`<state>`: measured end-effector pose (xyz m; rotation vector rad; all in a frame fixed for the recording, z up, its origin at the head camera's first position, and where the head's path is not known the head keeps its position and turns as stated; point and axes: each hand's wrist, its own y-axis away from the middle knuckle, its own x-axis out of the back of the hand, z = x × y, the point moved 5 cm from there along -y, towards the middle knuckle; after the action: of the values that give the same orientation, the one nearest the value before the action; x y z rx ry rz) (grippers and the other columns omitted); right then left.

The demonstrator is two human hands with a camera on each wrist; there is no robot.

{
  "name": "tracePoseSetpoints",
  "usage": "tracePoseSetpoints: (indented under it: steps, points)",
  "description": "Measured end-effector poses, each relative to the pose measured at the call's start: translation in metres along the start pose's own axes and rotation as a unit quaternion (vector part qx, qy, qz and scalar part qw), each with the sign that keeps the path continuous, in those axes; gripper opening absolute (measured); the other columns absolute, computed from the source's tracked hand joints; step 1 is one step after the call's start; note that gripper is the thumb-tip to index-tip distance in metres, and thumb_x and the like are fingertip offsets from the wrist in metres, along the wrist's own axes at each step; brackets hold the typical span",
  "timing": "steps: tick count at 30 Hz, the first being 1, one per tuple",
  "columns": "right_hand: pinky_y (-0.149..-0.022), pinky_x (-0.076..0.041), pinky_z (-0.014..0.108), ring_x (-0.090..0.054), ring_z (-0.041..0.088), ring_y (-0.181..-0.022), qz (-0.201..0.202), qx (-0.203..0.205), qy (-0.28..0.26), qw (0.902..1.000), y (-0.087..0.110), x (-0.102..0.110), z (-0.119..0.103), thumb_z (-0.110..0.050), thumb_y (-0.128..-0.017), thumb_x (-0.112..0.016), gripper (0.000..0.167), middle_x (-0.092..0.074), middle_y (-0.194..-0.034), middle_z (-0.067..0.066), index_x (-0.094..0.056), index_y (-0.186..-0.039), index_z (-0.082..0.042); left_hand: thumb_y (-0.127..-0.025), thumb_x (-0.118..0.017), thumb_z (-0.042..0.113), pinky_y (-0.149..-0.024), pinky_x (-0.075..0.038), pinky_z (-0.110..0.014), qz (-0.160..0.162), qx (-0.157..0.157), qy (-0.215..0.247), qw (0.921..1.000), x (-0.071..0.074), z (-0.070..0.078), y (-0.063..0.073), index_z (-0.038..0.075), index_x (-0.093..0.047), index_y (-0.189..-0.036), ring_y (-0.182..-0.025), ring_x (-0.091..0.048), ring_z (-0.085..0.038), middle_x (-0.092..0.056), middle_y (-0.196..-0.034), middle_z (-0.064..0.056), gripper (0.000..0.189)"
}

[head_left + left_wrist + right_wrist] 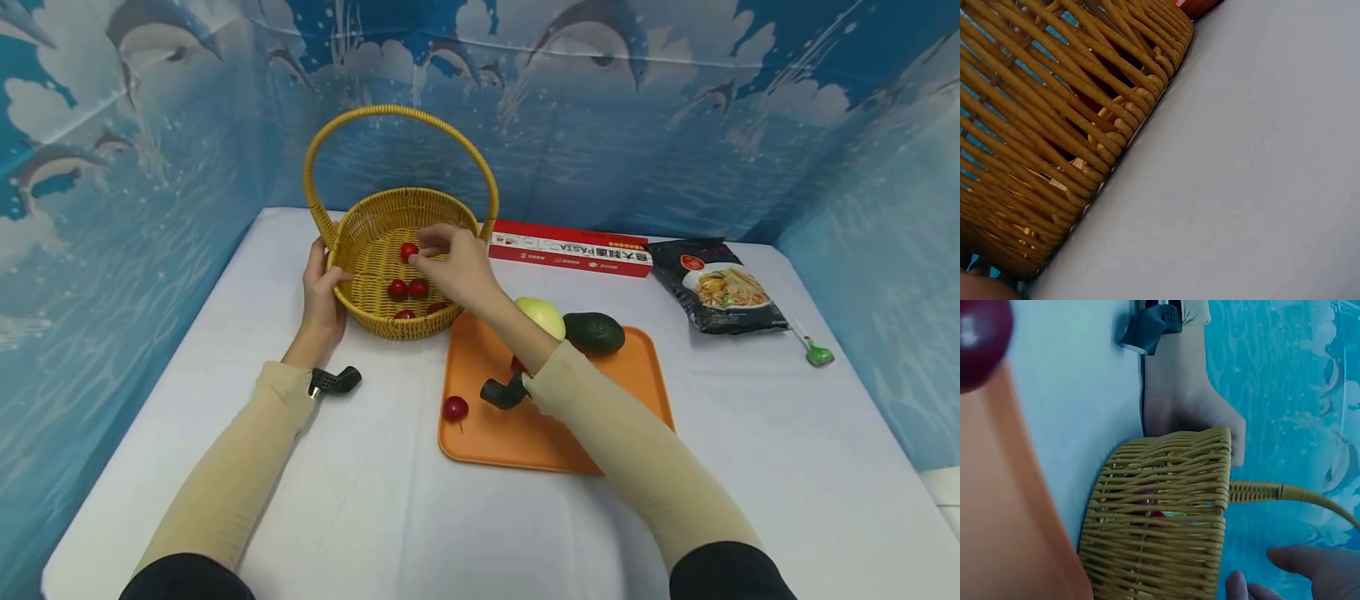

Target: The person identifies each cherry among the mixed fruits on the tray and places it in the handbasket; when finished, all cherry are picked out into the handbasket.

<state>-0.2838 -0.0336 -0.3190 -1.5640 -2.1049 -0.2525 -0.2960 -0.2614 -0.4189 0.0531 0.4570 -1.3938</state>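
Observation:
A yellow wicker basket (360, 304) with a tall arched handle stands at the back left, several red cherries (397, 289) inside it. My left hand (322, 292) grips its left rim, thumb over the edge; the right wrist view shows that left hand (1194, 415) too. Over the basket's right side reaches my right hand (465, 262), its fingertips beside one cherry (408, 252) in the head view. The right wrist view shows this right hand's thumb and fingers (1297, 559) apart above the rim, nothing between them. Woven basket side (1066, 100) fills much of the left wrist view.
An orange tray (480, 446) lies right of the basket, under my right forearm. On it are a cherry (455, 408), a yellow-green fruit (542, 315), an avocado (594, 333) and a partly hidden red fruit. Behind sit a red pasta box (570, 248), a black food packet (720, 287) and a green-ended spoon (819, 356).

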Motion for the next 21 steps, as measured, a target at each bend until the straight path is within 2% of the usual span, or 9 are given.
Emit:
tracePoseSetpoints:
  steps: [4,10,16,21]
  points:
    - [-0.095,-0.058,0.032,-0.070,0.018,-0.111,0.000,0.035,-0.018,0.9992,0.020,0.014,-0.003,-0.018,-0.098,-0.073,0.035,-0.074,-0.125,0.008,-0.071,-0.132,-0.007,-0.080,-0.041,-0.004,-0.123,-0.031,-0.042,0.001,0.004,-0.001,1.0000,-0.001,0.002,0.002,0.017,-0.044,-0.157,-0.150,-0.038,-0.032,-0.040,-0.162,-0.011,0.079]
    - [-0.096,-0.058,0.031,-0.071,0.017,-0.108,-0.009,0.058,-0.055,0.9967,0.052,0.028,-0.003,-0.013,-0.098,-0.073,0.030,-0.074,-0.119,0.005,-0.072,-0.128,-0.007,-0.081,-0.041,-0.005,-0.123,-0.031,-0.043,0.002,0.006,0.003,1.0000,0.000,0.003,0.002,0.016,-0.044,-0.157,-0.150,-0.037,-0.033,-0.040,-0.163,-0.012,0.079]
    - [-0.099,-0.058,0.033,-0.072,0.019,-0.109,-0.027,0.057,-0.077,0.9950,0.079,0.030,0.004,-0.012,-0.097,-0.074,0.031,-0.073,-0.119,0.003,-0.072,-0.128,-0.010,-0.081,-0.040,-0.006,-0.125,-0.029,-0.041,0.002,0.007,0.007,0.9999,-0.001,0.003,0.002,0.018,-0.044,-0.157,-0.151,-0.037,-0.030,-0.039,-0.163,-0.010,0.080]
    - [-0.100,-0.057,0.030,-0.072,0.024,-0.113,-0.048,0.042,-0.102,0.9928,0.100,0.024,0.014,-0.008,-0.097,-0.072,0.033,-0.072,-0.126,0.013,-0.070,-0.130,-0.005,-0.080,-0.040,-0.005,-0.124,-0.030,-0.042,-0.001,0.003,0.003,1.0000,-0.004,0.003,0.002,0.016,-0.044,-0.157,-0.151,-0.037,-0.031,-0.040,-0.163,-0.011,0.080]
